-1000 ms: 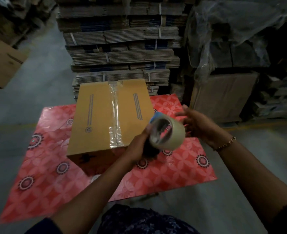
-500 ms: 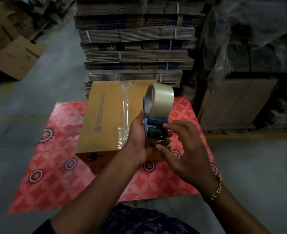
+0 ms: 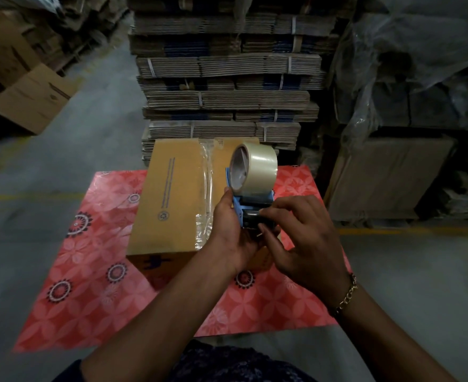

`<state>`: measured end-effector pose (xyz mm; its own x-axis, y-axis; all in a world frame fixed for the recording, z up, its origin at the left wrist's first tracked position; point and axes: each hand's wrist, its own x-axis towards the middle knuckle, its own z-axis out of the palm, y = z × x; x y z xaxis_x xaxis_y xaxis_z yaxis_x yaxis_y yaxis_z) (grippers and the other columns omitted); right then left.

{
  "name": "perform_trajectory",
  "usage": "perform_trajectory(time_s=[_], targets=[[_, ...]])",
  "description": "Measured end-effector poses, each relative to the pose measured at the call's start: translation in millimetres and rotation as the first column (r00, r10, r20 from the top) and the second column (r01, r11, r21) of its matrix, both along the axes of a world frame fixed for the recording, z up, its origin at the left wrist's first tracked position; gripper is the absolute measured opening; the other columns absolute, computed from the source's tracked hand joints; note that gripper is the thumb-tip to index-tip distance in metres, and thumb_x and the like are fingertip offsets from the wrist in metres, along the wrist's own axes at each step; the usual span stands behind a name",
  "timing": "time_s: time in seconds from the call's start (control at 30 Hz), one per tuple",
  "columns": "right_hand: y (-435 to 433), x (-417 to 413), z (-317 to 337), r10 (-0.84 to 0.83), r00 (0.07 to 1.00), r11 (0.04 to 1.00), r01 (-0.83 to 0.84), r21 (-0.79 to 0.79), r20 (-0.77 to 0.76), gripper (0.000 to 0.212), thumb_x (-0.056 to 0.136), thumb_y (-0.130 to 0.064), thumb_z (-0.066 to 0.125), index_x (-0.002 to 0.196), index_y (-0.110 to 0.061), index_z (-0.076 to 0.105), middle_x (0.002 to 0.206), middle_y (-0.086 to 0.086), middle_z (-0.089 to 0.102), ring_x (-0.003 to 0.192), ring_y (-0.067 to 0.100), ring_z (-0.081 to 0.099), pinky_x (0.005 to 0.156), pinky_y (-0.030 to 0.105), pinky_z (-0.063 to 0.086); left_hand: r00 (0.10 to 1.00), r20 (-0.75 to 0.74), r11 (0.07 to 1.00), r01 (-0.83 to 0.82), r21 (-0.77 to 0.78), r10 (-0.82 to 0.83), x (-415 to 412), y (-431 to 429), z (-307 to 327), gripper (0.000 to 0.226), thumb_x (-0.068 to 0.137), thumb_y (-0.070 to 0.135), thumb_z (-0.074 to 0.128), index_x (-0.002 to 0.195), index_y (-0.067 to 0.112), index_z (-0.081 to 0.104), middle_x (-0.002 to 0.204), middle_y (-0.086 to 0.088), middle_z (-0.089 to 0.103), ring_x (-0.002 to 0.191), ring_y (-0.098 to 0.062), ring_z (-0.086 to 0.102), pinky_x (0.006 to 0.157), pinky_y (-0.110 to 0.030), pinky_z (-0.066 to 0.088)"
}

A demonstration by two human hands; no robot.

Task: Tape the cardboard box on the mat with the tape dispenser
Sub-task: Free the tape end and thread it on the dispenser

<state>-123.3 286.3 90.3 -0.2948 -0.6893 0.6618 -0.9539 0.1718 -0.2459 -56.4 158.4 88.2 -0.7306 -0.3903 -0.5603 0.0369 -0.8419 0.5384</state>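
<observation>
The cardboard box sits closed on the red patterned mat, toward its far side, with a strip of clear tape already running along the top centre seam. The tape dispenser is held upright above the box's right half, not touching it, roll uppermost. The left hand is clamped around the blue frame and handle. The right hand has its fingertips pinched together at the dark roller below the roll, apparently working at the tape's free end; the end itself cannot be made out.

Risks, as judged: the loose end may fold back and stick to itself or the roller; fingers are close to the cutter, whose teeth are not visible. Bundled flat cartons stand stacked just behind the mat.
</observation>
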Motion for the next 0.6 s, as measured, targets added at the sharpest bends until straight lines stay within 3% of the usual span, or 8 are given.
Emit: perform_trajectory(time_s=[0.33,0.6], targets=[[1.6,-7.5,-0.2,-0.007,0.999,1.000,0.008,-0.024,0.034,0.023,0.086,-0.017,0.074,0.107,-0.009,0.075,0.103,0.010,0.071,0.091,0.032,0.064,0.074,0.049,0.051,1.000,0.017,0.997,-0.023,-0.067,0.025,-3.8,0.9,1.2,0.056,0.097,0.057,0.041,0.110,0.012,0.071,0.079,-0.008,0.076,0.067,-0.023,0.072,0.059,-0.030,0.055],[2.2,-11.4,1.3,-0.006,1.000,0.999,0.006,-0.033,0.005,0.018,0.087,-0.018,0.075,0.103,-0.010,0.076,0.100,0.009,0.072,0.089,0.031,0.064,0.072,0.049,0.051,1.000,0.005,0.998,-0.029,-0.054,0.029,-6.8,4.1,0.8,0.059,0.098,0.057,0.038,0.117,0.011,0.069,0.079,-0.008,0.076,0.065,-0.022,0.074,0.052,-0.026,0.055]])
